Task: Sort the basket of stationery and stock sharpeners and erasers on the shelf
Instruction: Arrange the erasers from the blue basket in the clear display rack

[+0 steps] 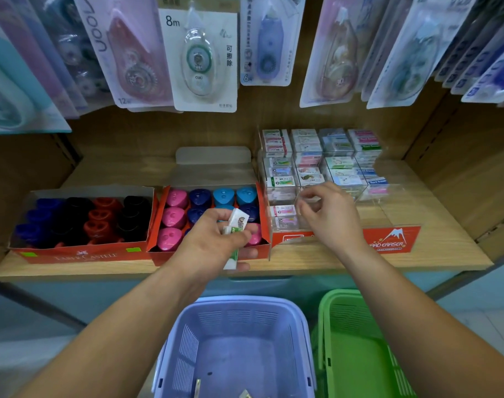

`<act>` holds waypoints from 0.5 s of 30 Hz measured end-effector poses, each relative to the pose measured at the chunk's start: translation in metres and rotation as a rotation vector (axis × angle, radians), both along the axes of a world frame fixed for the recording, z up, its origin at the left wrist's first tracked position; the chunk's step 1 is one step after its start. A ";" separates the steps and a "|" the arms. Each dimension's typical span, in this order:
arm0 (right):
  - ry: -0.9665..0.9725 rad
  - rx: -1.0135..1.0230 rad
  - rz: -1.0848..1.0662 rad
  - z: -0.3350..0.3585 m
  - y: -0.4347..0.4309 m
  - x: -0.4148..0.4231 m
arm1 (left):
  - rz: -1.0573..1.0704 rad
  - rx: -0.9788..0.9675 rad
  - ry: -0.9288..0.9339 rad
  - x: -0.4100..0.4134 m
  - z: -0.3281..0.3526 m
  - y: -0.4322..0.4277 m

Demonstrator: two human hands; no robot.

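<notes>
Where the left hand (pixel 216 239) grips, erasers (pixel 239 223) look white; sleeves green-printed.

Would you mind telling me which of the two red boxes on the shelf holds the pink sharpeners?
The right-hand red box, behind the left hand: it holds pink sharpeners and blue ones, whereas the left Faber-Castell box holds dark blue, black and red.
</notes>
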State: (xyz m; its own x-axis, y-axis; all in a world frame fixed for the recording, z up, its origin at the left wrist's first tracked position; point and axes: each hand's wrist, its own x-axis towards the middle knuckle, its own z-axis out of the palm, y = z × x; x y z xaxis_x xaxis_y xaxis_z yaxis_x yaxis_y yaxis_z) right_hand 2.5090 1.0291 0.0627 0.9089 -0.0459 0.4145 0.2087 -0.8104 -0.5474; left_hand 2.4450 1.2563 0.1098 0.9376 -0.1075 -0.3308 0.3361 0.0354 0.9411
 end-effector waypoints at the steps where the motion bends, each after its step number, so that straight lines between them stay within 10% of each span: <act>1: 0.012 0.013 0.007 0.000 -0.002 -0.003 | -0.012 0.007 0.008 -0.001 0.001 0.000; 8: 0.056 0.057 0.037 0.006 0.005 -0.024 | -0.038 0.011 -0.040 -0.005 0.004 -0.003; 15: 0.286 0.580 0.311 0.031 0.038 -0.066 | -0.065 -0.010 -0.088 -0.009 0.008 -0.008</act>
